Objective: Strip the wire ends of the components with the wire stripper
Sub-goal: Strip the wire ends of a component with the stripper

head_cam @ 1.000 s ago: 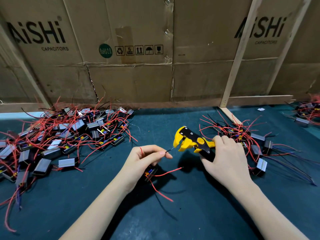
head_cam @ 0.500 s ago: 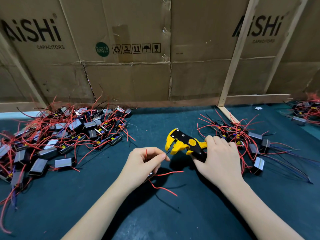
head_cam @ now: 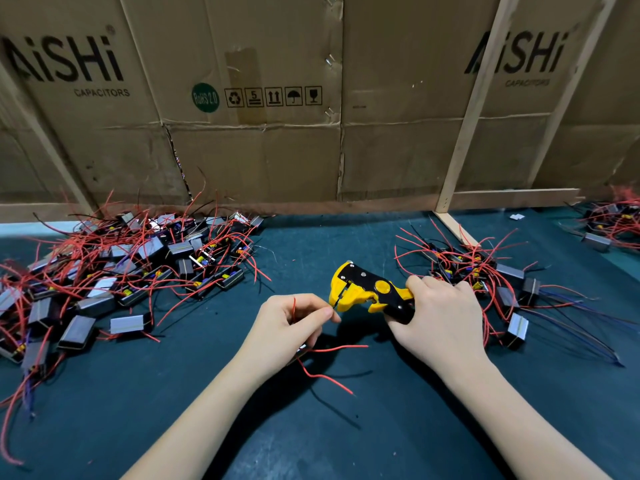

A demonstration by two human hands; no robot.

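My left hand point(head_cam: 291, 323) pinches a thin wire between thumb and forefinger, its tip at the jaws of the yellow and black wire stripper point(head_cam: 367, 289). The component that wire belongs to is mostly hidden under that hand; two red wires point(head_cam: 332, 348) trail out from below it. My right hand point(head_cam: 440, 317) grips the stripper's handles, with the jaws pointing left toward the pinched wire.
A big heap of small grey box components with red wires point(head_cam: 114, 271) covers the dark green mat point(head_cam: 311, 427) at the left. A smaller heap point(head_cam: 485, 271) lies behind my right hand, another point(head_cam: 613, 226) at far right. Cardboard walls point(head_cam: 259, 133) and a wooden strip point(head_cam: 453, 230) close the back.
The stripper's jaws and my left hand's pinched wire have come together; the wire tip now sits at the jaws. Both hands drifted slightly left in view.
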